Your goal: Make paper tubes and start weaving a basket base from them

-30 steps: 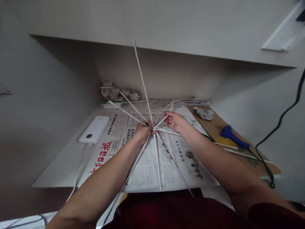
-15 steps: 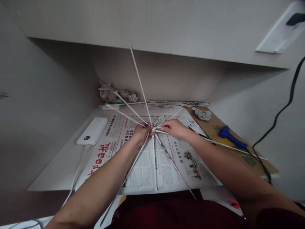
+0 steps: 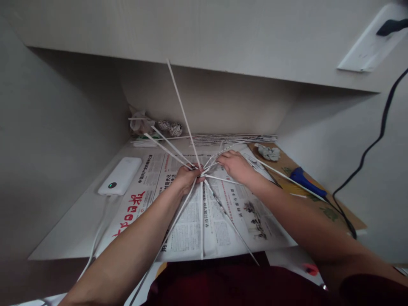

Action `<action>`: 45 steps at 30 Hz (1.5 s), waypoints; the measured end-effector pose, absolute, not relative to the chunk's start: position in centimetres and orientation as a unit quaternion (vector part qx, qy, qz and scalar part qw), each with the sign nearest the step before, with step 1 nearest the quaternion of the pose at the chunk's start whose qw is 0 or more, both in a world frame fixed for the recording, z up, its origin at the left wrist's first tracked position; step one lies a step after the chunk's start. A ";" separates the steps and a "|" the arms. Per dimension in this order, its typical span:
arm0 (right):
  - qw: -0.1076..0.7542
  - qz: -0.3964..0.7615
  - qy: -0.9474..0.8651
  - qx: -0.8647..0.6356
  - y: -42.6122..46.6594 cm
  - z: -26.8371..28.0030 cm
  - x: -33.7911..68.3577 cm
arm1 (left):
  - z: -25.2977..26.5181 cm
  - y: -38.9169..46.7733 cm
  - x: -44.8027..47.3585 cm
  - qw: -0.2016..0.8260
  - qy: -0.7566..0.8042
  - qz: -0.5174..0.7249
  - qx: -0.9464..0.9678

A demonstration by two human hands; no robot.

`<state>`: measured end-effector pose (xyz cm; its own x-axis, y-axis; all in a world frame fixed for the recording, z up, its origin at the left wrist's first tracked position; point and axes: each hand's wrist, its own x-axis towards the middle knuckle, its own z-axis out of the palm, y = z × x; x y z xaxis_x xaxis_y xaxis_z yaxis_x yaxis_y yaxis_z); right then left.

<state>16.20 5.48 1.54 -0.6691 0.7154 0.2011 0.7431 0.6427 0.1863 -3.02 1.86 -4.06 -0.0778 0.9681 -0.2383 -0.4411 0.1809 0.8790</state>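
Thin rolled-paper tubes (image 3: 180, 102) fan out in several directions from one crossing point, over a spread newspaper (image 3: 185, 244). My left hand (image 3: 185, 177) is closed on that crossing, thumb on top, hiding part of how the tubes meet. Just right of the crossing, my right hand (image 3: 235, 165) has its fingers pinched on a paper tube (image 3: 290, 175) whose long end sticks out to the right past the hand. One printed tube (image 3: 219, 203) slants toward my body, and a white tube (image 3: 202, 221) points straight at me.
A white power bank (image 3: 121, 176) with a cable lies left. On cardboard (image 3: 344, 214) at the right are a blue glue gun (image 3: 306, 182) and a crumpled grey lump (image 3: 268, 152). More paper tubes (image 3: 236, 139) lie along the back wall, near a plastic bag (image 3: 140, 123).
My right hand has moved a little up and away from the crossing, and its tube has swung upward. My left hand keeps its hold at the crossing. The view has shifted slightly.
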 end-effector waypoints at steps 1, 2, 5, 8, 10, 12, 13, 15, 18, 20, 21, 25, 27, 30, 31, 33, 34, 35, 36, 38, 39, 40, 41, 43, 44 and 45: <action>0.058 -0.121 -0.905 -0.404 5.6 1.3 16.3 | -4.0 1.9 -3.1 0.615 0.464 0.566 0.293; 0.066 -0.120 -0.903 -0.407 5.7 1.1 16.4 | -4.0 1.9 -3.2 0.614 0.468 0.559 0.302; 0.094 -0.124 -0.897 -0.414 6.0 0.6 16.5 | -3.6 1.9 -3.6 0.604 0.478 0.551 0.322; 0.089 -0.109 -0.899 -0.415 6.6 0.1 15.9 | -2.9 1.9 -4.4 0.596 0.476 0.560 0.324; 0.081 -0.106 -0.897 -0.421 7.1 0.0 15.2 | -2.5 2.0 -4.9 0.589 0.475 0.570 0.320; 0.078 -0.116 -0.892 -0.431 7.8 0.2 14.3 | -2.3 2.2 -5.5 0.585 0.474 0.575 0.319; 0.074 -0.121 -0.890 -0.433 8.1 0.4 13.8 | -2.3 2.3 -5.8 0.583 0.479 0.575 0.316; 0.067 -0.129 -0.893 -0.425 8.7 0.9 13.1 | -2.3 2.5 -6.1 0.579 0.489 0.574 0.310; 0.045 -0.121 -0.903 -0.409 9.4 1.9 12.6 | -2.4 2.7 -6.5 0.572 0.503 0.573 0.303; 0.013 -0.076 -0.909 -0.409 9.8 2.6 12.7 | -2.5 2.8 -6.6 0.568 0.511 0.571 0.299; -0.005 -0.040 -0.910 -0.413 10.0 2.9 12.9 | -2.5 2.8 -6.6 0.567 0.514 0.570 0.298; -0.060 0.129 -0.888 -0.437 10.4 4.3 13.7 | -2.7 3.0 -6.8 0.574 0.509 0.564 0.305; -0.074 0.162 -0.877 -0.446 10.3 4.7 13.9 | -2.8 3.1 -6.9 0.585 0.501 0.559 0.308; -0.095 0.177 -0.874 -0.442 10.0 4.6 14.1 | -2.8 3.2 -7.0 0.590 0.500 0.559 0.299; -0.097 0.178 -0.875 -0.439 9.9 4.4 14.2 | -2.8 3.2 -7.1 0.590 0.501 0.560 0.296; -0.085 0.171 -0.878 -0.439 9.8 3.9 14.7 | -2.8 3.2 -7.1 0.590 0.500 0.562 0.294; -0.073 0.163 -0.878 -0.443 9.8 3.7 15.1 | -2.9 3.3 -7.1 0.590 0.499 0.561 0.296; -0.059 0.155 -0.878 -0.449 9.9 3.6 15.5 | -3.0 3.3 -7.1 0.590 0.499 0.560 0.298; -0.046 0.146 -0.877 -0.456 10.1 3.6 15.9 | -3.1 3.4 -7.1 0.590 0.500 0.559 0.301; -0.019 0.121 -0.876 -0.467 10.3 3.9 16.8 | -3.4 3.5 -7.0 0.587 0.501 0.557 0.306; -0.013 0.107 -0.877 -0.468 10.4 4.2 17.1 | -3.6 3.5 -7.0 0.587 0.500 0.558 0.306; -0.015 0.100 -0.881 -0.463 10.4 4.5 17.2 | -3.7 3.6 -7.0 0.587 0.498 0.560 0.306; -0.025 0.105 -0.886 -0.452 10.3 4.8 17.3 | -3.8 3.6 -7.0 0.588 0.495 0.561 0.306; -0.049 0.140 -0.894 -0.422 9.8 5.0 16.8 | -3.9 3.7 -6.9 0.592 0.493 0.561 0.304; -0.052 0.158 -0.897 -0.409 9.4 4.8 16.3 | -3.9 3.6 -6.8 0.593 0.494 0.560 0.303; -0.044 0.171 -0.898 -0.403 8.9 4.5 15.7 | -3.9 3.6 -6.8 0.594 0.494 0.558 0.303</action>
<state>15.72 8.94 4.47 -0.6714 0.7089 -0.2160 0.7387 0.6171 -0.2712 -6.75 3.57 -3.86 -0.1109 0.9624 -0.2481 -0.3640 0.1930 0.9112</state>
